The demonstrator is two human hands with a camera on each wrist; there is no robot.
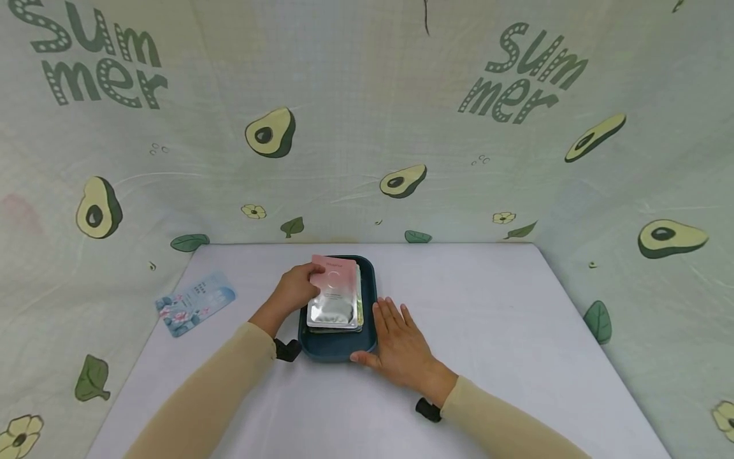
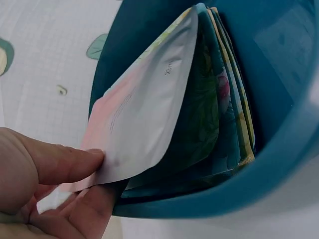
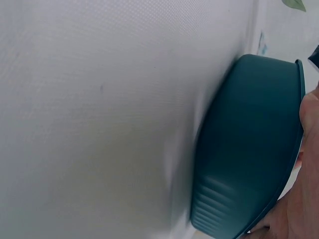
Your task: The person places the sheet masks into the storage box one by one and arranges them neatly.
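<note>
Head view, pink-and-silver sachet point(image 1: 332, 292), topmost in teal tray point(image 1: 335, 347)

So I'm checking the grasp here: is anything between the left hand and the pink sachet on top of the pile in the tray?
Nothing visible. The left hand already pinches the pink sachet at its edge, above the other packets in the teal tray.
</note>
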